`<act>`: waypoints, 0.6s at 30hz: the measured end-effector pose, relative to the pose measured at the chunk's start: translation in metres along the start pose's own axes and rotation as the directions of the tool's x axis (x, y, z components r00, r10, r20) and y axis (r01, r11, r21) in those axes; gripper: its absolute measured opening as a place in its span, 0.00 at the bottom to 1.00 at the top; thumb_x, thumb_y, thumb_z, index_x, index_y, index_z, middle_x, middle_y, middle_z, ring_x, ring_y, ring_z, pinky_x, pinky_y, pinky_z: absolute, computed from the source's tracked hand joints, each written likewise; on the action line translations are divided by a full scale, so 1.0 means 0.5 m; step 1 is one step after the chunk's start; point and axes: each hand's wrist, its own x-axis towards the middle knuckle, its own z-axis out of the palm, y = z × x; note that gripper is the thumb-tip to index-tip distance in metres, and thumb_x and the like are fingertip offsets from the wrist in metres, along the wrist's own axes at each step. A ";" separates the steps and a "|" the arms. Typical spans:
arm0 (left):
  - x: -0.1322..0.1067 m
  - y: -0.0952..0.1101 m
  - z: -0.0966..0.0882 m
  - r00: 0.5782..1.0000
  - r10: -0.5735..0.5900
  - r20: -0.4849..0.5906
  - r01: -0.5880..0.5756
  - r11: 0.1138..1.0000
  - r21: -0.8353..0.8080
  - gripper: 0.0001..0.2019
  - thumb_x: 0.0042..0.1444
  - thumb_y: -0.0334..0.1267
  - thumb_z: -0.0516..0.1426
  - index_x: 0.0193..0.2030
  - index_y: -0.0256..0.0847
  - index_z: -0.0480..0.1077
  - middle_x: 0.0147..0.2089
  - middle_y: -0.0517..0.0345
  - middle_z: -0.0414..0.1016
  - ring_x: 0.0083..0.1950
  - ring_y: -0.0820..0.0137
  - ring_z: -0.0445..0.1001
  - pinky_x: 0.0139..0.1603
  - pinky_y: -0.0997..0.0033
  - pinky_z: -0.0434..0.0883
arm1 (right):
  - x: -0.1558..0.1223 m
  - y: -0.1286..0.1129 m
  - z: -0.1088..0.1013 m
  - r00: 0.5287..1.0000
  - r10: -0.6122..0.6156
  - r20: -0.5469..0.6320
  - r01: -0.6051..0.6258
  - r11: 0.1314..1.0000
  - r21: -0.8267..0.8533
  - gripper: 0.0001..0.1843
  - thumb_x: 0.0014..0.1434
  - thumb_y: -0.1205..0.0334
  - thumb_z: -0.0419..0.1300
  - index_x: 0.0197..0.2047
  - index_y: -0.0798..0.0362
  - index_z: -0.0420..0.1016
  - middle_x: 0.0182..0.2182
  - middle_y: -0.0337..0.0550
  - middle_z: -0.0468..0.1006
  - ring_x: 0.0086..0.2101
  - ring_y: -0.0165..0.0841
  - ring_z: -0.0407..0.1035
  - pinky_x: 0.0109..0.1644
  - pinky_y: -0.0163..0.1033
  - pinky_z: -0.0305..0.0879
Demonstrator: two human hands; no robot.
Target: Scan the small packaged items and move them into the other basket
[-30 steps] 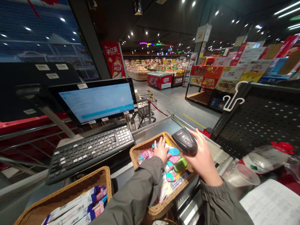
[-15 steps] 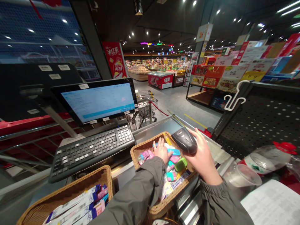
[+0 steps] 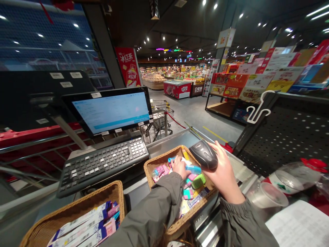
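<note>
My right hand [image 3: 223, 171] is wrapped round a black handheld barcode scanner [image 3: 203, 154], held above the right rim of a wicker basket [image 3: 150, 178]. Down inside this basket is my left hand [image 3: 179, 166], its fingers curled among small packaged goods. Blue pieces show on both sides of it, and a blue item [image 3: 193, 169] lies against its thumb. What the fingertips grip is hidden. Around the hand are a pink-purple bottle-like item [image 3: 158, 171], a green item [image 3: 199, 181], a teal-and-pink piece [image 3: 188, 194] and a yellow stick-like item [image 3: 184, 153].
A second wicker basket [image 3: 120, 197] at lower left holds long white-and-blue boxes [image 3: 84, 224]. Behind it stand a keyboard [image 3: 102, 164] and a lit monitor [image 3: 113, 111]. At right are a plastic cup [image 3: 269, 195], a red-capped bottle [image 3: 290, 176], paper [image 3: 300, 223] and a black perforated panel [image 3: 293, 133].
My left hand's fingers have curled further down into the goods, and the blue item by the thumb has shifted slightly. The right hand keeps the scanner in place. The view has moved a little.
</note>
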 end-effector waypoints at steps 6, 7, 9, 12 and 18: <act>-0.017 -0.002 -0.040 0.955 0.271 -0.117 -0.266 0.962 0.056 0.07 0.50 0.42 0.66 0.34 0.44 0.76 0.68 0.57 0.63 0.73 0.54 0.49 0.70 0.34 0.39 | -0.002 0.008 -0.002 0.999 -0.032 -0.009 0.032 0.999 -0.023 0.19 0.51 0.62 0.63 0.48 0.53 0.71 0.58 0.56 0.68 0.66 0.53 0.52 0.66 0.64 0.54; -0.019 -0.004 -0.058 0.941 0.306 -0.144 -0.298 0.952 0.076 0.05 0.51 0.40 0.65 0.34 0.45 0.76 0.69 0.57 0.62 0.74 0.54 0.49 0.71 0.34 0.39 | -0.003 0.007 -0.002 0.999 -0.033 -0.009 0.033 0.999 -0.023 0.19 0.52 0.62 0.64 0.48 0.52 0.71 0.58 0.55 0.68 0.66 0.53 0.52 0.66 0.64 0.54; -0.026 -0.009 -0.101 0.913 0.354 -0.204 -0.338 0.935 0.111 0.04 0.53 0.38 0.63 0.36 0.47 0.76 0.69 0.57 0.62 0.74 0.56 0.48 0.71 0.35 0.38 | -0.003 0.003 -0.001 0.999 -0.035 -0.010 0.035 0.999 -0.023 0.20 0.52 0.60 0.64 0.49 0.52 0.72 0.57 0.55 0.68 0.65 0.54 0.52 0.66 0.64 0.54; -0.046 -0.025 -0.173 0.882 0.378 -0.281 -0.347 0.925 0.155 0.03 0.54 0.37 0.62 0.36 0.47 0.76 0.70 0.57 0.62 0.74 0.57 0.48 0.71 0.36 0.37 | -0.002 -0.012 0.002 0.999 -0.038 -0.003 0.038 0.999 -0.018 0.21 0.52 0.58 0.65 0.50 0.52 0.72 0.57 0.55 0.68 0.65 0.54 0.52 0.67 0.65 0.53; -0.113 -0.076 -0.295 0.864 0.294 -0.408 -0.225 0.952 0.207 0.03 0.53 0.35 0.62 0.35 0.46 0.75 0.70 0.56 0.61 0.74 0.56 0.49 0.72 0.37 0.37 | 0.007 -0.068 0.011 0.998 -0.066 -0.007 0.066 0.997 0.032 0.25 0.54 0.56 0.63 0.54 0.53 0.68 0.56 0.58 0.69 0.65 0.56 0.53 0.65 0.68 0.54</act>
